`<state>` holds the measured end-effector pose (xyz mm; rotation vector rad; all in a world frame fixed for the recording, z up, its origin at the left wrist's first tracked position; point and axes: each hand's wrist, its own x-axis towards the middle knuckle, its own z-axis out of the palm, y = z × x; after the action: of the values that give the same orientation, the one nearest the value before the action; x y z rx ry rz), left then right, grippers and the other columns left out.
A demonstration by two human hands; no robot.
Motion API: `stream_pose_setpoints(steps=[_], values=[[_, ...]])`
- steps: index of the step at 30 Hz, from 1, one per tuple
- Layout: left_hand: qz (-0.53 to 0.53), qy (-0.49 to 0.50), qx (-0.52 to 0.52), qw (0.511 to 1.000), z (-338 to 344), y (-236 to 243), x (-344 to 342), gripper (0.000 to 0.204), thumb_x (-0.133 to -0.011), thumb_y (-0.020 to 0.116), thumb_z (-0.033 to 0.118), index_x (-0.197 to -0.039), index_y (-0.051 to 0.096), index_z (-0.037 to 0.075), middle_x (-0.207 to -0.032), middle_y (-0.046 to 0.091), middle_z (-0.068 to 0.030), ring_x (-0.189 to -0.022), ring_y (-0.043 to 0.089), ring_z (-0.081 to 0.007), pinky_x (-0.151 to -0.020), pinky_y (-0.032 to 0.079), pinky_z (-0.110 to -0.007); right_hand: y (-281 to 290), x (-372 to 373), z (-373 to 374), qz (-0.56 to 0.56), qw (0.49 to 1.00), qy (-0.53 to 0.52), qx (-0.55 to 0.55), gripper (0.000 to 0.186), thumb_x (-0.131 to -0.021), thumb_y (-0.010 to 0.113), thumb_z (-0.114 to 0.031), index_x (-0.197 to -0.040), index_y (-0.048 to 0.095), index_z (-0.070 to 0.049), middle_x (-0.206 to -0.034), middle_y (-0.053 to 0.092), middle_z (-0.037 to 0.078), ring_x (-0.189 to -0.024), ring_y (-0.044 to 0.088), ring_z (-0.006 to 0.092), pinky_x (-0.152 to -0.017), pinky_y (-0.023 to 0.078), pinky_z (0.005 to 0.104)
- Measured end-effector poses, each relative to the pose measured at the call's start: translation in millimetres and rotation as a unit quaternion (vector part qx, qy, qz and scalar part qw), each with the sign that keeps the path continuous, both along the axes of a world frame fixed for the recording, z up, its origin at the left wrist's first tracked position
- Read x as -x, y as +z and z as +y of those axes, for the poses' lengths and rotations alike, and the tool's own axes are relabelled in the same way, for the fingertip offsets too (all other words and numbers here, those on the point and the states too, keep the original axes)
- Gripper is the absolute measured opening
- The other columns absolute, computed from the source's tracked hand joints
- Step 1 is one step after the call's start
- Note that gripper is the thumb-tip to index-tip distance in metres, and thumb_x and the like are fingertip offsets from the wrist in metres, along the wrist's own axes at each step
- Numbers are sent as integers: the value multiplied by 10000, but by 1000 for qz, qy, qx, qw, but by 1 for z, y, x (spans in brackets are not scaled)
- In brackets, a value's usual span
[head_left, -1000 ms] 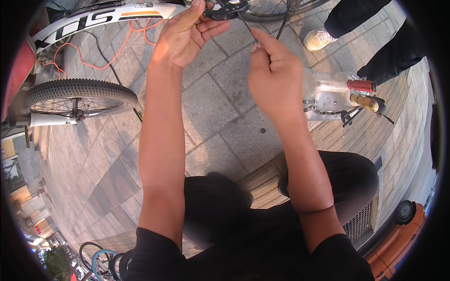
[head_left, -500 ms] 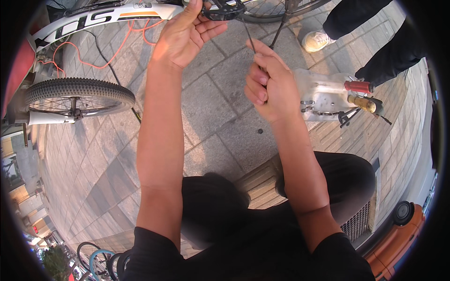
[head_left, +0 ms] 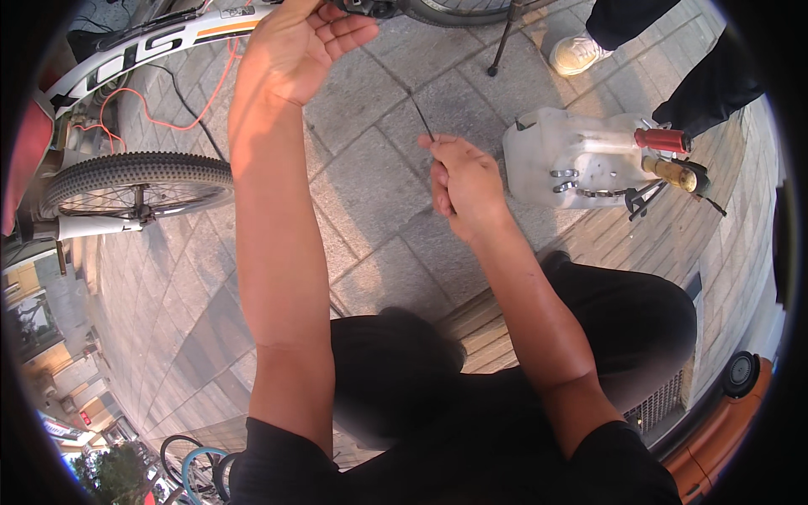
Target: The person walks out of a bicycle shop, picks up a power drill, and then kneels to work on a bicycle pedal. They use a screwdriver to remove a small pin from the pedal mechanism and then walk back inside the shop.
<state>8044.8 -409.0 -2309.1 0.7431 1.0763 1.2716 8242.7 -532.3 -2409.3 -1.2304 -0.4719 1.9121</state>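
Right hand point(head_left: 470, 181) pinches thin dark wire point(head_left: 421, 116), long axis slanting up-left toward black bike part point(head_left: 374, 7); left hand point(head_left: 295, 55) nearer that part, half-spread, can't tell if gripping

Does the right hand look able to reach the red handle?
Probably yes: the red handle lies uncovered and the way over the white container seems free, though the right hand holds a thin dark rod.

a pale shoe point(head_left: 578, 53) stands on grey paving point(head_left: 370, 168).
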Motion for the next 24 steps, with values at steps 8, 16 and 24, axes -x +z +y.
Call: stream_pose_setpoints(steps=[8, 16, 24], values=[[-42, 8, -9, 999, 3, -9, 2, 382, -973, 682, 499, -983, 716, 118, -887, 746, -27, -776, 720, -181, -744, 610, -382, -7, 2, 0, -35, 999, 33, 9, 300, -985, 584, -178, -1176, 660, 40, -660, 505, -25, -434, 413, 73, -385, 316, 263], [-7, 36, -2, 999, 8, -7, -10, 384, -949, 713, 508, -991, 715, 126, -826, 725, -10, -697, 699, -164, -681, 613, -362, -27, 1, -11, -164, 982, 96, -11, 285, -986, 589, -197, -1133, 710, 16, -691, 558, 7, -459, 479, 101, -430, 383, 287], [-28, 26, -1, 999, 2, -10, -12, 383, -965, 699, 490, -1005, 717, 110, -865, 736, -25, -743, 711, -182, -727, 615, -386, -82, -2, -41, -459, 837, 262, -142, 290, -906, 607, -244, -999, 743, -6, -991, 729, 273, -960, 711, 433, -897, 557, 467]])
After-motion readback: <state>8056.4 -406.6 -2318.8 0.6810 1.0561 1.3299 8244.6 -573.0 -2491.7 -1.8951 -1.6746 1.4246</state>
